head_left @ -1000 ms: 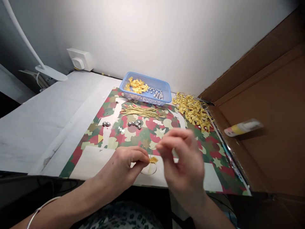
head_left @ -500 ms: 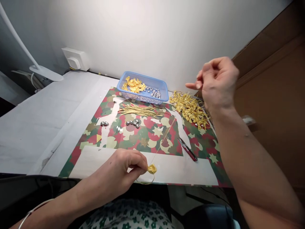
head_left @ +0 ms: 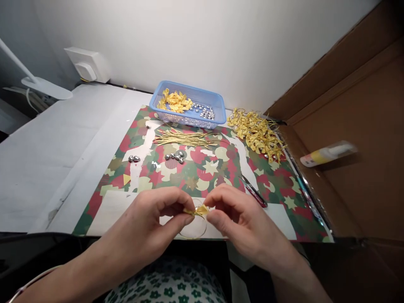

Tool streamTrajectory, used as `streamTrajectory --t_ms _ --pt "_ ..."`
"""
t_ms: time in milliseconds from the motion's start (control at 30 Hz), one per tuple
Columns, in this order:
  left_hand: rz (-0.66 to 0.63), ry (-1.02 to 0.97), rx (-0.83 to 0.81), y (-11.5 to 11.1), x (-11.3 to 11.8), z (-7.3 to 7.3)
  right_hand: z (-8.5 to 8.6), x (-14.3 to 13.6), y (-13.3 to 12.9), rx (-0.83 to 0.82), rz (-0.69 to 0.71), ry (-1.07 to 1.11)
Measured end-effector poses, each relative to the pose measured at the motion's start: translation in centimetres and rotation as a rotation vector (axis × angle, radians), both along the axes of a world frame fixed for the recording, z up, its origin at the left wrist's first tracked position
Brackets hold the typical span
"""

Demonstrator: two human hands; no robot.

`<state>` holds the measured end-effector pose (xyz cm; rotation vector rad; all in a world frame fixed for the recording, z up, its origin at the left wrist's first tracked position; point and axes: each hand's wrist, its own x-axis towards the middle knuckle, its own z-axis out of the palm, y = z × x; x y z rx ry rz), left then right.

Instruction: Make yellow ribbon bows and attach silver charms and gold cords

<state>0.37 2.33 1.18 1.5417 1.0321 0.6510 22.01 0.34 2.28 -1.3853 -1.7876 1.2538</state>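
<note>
Between thumb and forefinger, my left hand [head_left: 164, 214] pinches the left end of a small yellow ribbon bow [head_left: 201, 209]. A thin gold cord [head_left: 202, 233] hangs from the bow in a loop. My right hand [head_left: 236, 214] is closed at the bow's right end, thumb and forefinger bent around it. Both hands are just above the table's front edge. Beyond them lie a bundle of gold cords [head_left: 183, 138] and a few silver bells [head_left: 175, 157]. To the right of my right hand rests a pair of dark-handled snips [head_left: 255, 191].
A blue basket [head_left: 186, 120] at the back holds yellow bows and silver bells. Right of it is a heap of yellow bows with cords [head_left: 257, 132]. A cardboard wall [head_left: 341, 105] bounds the right side, with a bottle [head_left: 326, 154] against it. A lamp base [head_left: 47, 88] stands far left.
My right hand has come down from high on the right, where it drew the cord taut, to the bow. My left hand keeps its pinch, and the view has shifted slightly.
</note>
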Motion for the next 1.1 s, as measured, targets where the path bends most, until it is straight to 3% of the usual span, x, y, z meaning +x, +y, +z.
streamTrajectory --t_ms 233,533,633,733,833,967,1100 --pt "-0.011 -0.209 -0.32 -0.1 -0.7 -1.0 -1.3 -1.1 -0.7 0.072 -0.042 0.018" --pt "-0.026 -0.196 -0.342 0.4 -0.6 -2.0 -1.5 -1.1 -0.4 0.084 -0.031 0.067" --pt "-0.03 -0.199 -0.387 0.7 -1.1 -2.6 -1.5 0.3 0.6 -0.004 -0.123 0.301" --pt "-0.022 -0.165 -0.331 0.7 -1.5 -3.0 -0.2 1.7 2.2 0.016 -0.288 0.579" --pt "-0.069 -0.127 -0.29 0.6 -1.7 -3.3 2.6 2.2 4.0 0.206 -0.382 0.629" --pt "-0.097 -0.108 -0.268 0.5 -1.6 -3.5 6.3 1.6 6.8 0.701 -0.45 0.618" --pt "-0.122 -0.194 -0.306 0.4 -1.9 -3.0 7.4 1.8 9.9 1.065 -0.579 0.435"
